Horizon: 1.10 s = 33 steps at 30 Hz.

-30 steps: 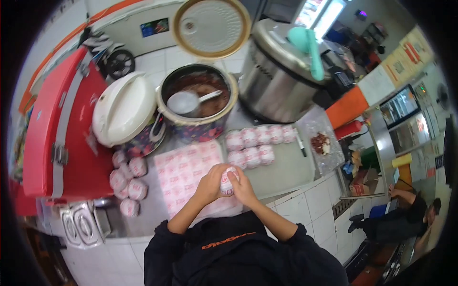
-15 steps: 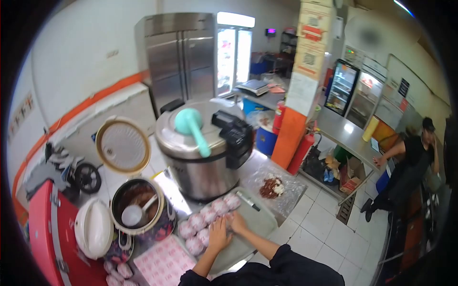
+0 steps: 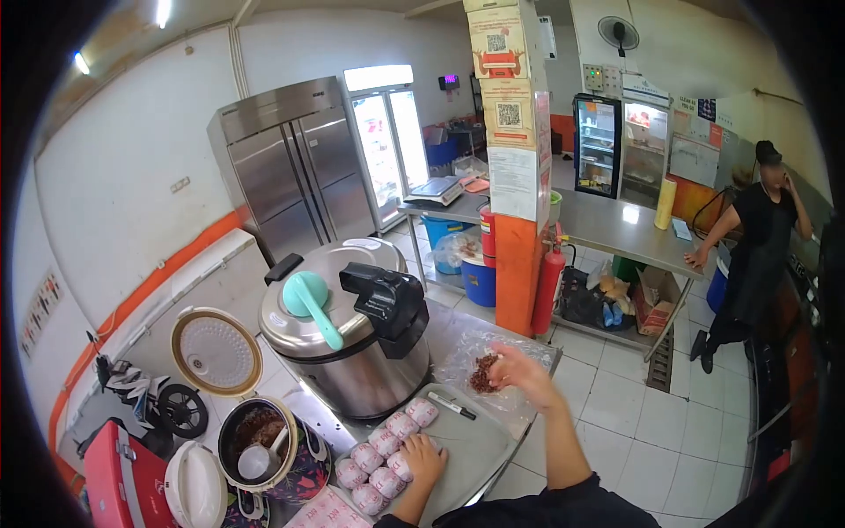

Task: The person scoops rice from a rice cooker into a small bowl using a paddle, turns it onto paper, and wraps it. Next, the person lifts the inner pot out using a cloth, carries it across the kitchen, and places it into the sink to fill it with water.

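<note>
My left hand (image 3: 424, 459) lies over a paper-wrapped round parcel, its fingers curved on the top. Several similar pink-and-white parcels (image 3: 385, 442) sit in two rows along the left side of a grey tray (image 3: 462, 471). My right hand (image 3: 521, 374) is over a pile of reddish-brown bits (image 3: 482, 375) on clear plastic sheeting (image 3: 458, 352). Its fingers are bent, with something white at the fingertips; what they hold is too small to make out. A black-and-white marker (image 3: 451, 405) lies at the tray's far end.
A large steel cooker (image 3: 356, 378) with a turquoise ladle (image 3: 308, 299) on its lid stands beyond the tray. At left is an open pot (image 3: 295, 453) with a scoop inside. Printed paper (image 3: 326, 512) lies beside the tray. Another person (image 3: 761, 238) stands at far right.
My right hand has left the parcels and moved forward and right to the brown pile. My left hand stays at the parcels. The camera view has tilted up.
</note>
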### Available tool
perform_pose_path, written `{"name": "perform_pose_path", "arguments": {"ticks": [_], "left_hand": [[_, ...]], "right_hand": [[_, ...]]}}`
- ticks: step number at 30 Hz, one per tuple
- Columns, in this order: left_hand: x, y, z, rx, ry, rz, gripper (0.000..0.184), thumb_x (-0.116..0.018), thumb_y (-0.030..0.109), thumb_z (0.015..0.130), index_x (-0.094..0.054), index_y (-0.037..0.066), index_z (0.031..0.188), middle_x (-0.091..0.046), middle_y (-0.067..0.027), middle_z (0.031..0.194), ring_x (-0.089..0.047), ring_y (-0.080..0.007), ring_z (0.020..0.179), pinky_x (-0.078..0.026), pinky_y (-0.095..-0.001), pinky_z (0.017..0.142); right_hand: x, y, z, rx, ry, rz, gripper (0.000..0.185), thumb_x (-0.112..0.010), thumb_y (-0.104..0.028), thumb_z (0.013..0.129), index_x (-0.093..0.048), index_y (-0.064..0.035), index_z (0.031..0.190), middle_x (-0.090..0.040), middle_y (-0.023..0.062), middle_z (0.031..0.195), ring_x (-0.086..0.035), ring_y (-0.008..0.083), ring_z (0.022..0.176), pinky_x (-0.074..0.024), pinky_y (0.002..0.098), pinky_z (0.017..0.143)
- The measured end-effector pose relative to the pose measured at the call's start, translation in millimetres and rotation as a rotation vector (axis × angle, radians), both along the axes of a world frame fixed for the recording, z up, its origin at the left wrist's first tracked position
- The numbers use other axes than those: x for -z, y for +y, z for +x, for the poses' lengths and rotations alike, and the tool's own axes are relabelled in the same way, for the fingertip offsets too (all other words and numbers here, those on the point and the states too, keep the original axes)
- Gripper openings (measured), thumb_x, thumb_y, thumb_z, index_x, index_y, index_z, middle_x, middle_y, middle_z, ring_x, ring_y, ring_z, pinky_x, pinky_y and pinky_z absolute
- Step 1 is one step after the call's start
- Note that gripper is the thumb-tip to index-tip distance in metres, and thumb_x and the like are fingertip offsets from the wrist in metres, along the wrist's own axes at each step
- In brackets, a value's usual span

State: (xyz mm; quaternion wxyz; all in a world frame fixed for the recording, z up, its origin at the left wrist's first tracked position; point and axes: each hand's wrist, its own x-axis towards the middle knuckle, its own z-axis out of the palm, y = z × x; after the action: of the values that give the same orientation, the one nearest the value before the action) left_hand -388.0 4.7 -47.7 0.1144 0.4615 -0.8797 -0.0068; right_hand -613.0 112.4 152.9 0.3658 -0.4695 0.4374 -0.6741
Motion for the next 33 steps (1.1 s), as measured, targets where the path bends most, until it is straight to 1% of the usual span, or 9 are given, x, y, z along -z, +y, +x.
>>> {"name": "perform_pose_path", "arguments": {"ticks": [2, 4, 7, 13, 23, 27, 30, 32, 33], "left_hand": [[9.5, 5.1, -4.8, -0.014, 0.043, -0.128, 0.049, -0.067, 0.036, 0.066, -0.054, 0.012, 0.107, -0.045, -0.0141, 0.119, -0.038, -0.0330, 0.111, -0.033, -0.0481, 0.086], [10.7, 7.5, -4.3, 0.013, 0.067, -0.149, 0.047, -0.066, 0.036, 0.066, -0.056, 0.013, 0.104, -0.046, -0.0149, 0.119, -0.038, -0.0338, 0.110, -0.033, -0.0482, 0.086], [15.3, 8.1, -1.1, 0.040, 0.082, -0.171, 0.042, -0.066, 0.036, 0.066, -0.057, 0.014, 0.101, -0.046, -0.0159, 0.120, -0.040, -0.0344, 0.109, -0.034, -0.0481, 0.086], [11.8, 5.8, -0.7, 0.055, 0.114, -0.139, 0.042, -0.066, 0.035, 0.066, -0.058, 0.012, 0.099, -0.046, -0.0157, 0.121, -0.042, -0.0332, 0.106, -0.034, -0.0457, 0.087], [16.4, 7.8, 3.6, 0.073, 0.159, -0.109, 0.057, -0.069, 0.031, 0.064, -0.051, 0.008, 0.113, -0.044, -0.0154, 0.119, -0.041, -0.0325, 0.110, -0.029, -0.0467, 0.096], [-59.1, 42.1, 24.2, 0.142, 0.230, -0.042, 0.053, -0.067, 0.026, 0.069, -0.050, 0.004, 0.115, -0.045, -0.0173, 0.120, -0.037, -0.0350, 0.117, -0.023, -0.0481, 0.102], [-62.3, 37.6, 39.9, 0.197, 0.344, -0.047, 0.052, -0.066, 0.025, 0.070, -0.049, 0.003, 0.115, -0.045, -0.0175, 0.120, -0.038, -0.0350, 0.116, -0.024, -0.0474, 0.101], [-58.7, 35.5, 46.9, 0.205, 0.383, -0.034, 0.052, -0.065, 0.024, 0.071, -0.049, 0.003, 0.115, -0.046, -0.0177, 0.120, -0.039, -0.0351, 0.116, -0.025, -0.0470, 0.101], [-58.9, 35.6, 53.2, 0.201, 0.402, -0.021, 0.052, -0.064, 0.023, 0.071, -0.049, 0.002, 0.116, -0.046, -0.0178, 0.120, -0.039, -0.0351, 0.116, -0.025, -0.0468, 0.101]], "right_hand": [[-44.7, 41.9, -0.2, -0.069, -0.277, -0.331, 0.074, -0.060, -0.036, 0.083, -0.021, -0.0099, 0.141, -0.053, 0.0031, 0.068, -0.053, 0.0151, 0.062, -0.0437, 0.0299, 0.061], [-56.6, 71.0, -3.2, -0.183, -0.170, -0.687, 0.080, -0.057, -0.045, 0.083, -0.013, -0.0138, 0.142, -0.046, 0.0004, 0.060, -0.047, 0.0134, 0.052, -0.0386, 0.0283, 0.055], [-42.7, 88.5, -13.5, -0.374, -0.142, -0.897, 0.074, -0.055, -0.044, 0.085, -0.018, -0.0156, 0.142, -0.043, -0.0003, 0.057, -0.044, 0.0114, 0.049, -0.0365, 0.0277, 0.053], [-25.5, 91.0, -13.2, -0.402, -0.122, -0.770, 0.061, -0.055, -0.045, 0.085, -0.039, -0.0108, 0.133, -0.041, -0.0011, 0.057, -0.042, 0.0107, 0.049, -0.0355, 0.0275, 0.053], [-17.6, 83.5, 6.4, -0.389, -0.269, -0.713, 0.052, -0.055, -0.041, 0.085, -0.052, 0.0013, 0.117, -0.041, -0.0020, 0.057, -0.041, 0.0104, 0.051, -0.0336, 0.0277, 0.054], [-15.4, 74.8, 17.7, -0.390, -0.214, -0.642, 0.051, -0.055, -0.039, 0.086, -0.052, 0.0016, 0.116, -0.041, -0.0020, 0.057, -0.042, 0.0100, 0.053, -0.0334, 0.0269, 0.054], [2.0, 58.3, 30.6, -0.439, -0.309, -0.575, 0.047, -0.052, -0.036, 0.088, -0.052, 0.0016, 0.116, -0.043, -0.0017, 0.060, -0.043, 0.0101, 0.054, -0.0342, 0.0268, 0.053], [13.0, 43.2, 42.4, -0.464, -0.444, -0.333, 0.047, -0.051, -0.037, 0.089, -0.052, 0.0013, 0.116, -0.045, -0.0018, 0.062, -0.044, 0.0082, 0.057, -0.0362, 0.0263, 0.053], [23.6, 33.6, 50.1, -0.435, -0.347, -0.181, 0.046, -0.050, -0.036, 0.089, -0.052, 0.0013, 0.117, -0.046, -0.0020, 0.063, -0.046, 0.0071, 0.058, -0.0379, 0.0256, 0.054]]}}
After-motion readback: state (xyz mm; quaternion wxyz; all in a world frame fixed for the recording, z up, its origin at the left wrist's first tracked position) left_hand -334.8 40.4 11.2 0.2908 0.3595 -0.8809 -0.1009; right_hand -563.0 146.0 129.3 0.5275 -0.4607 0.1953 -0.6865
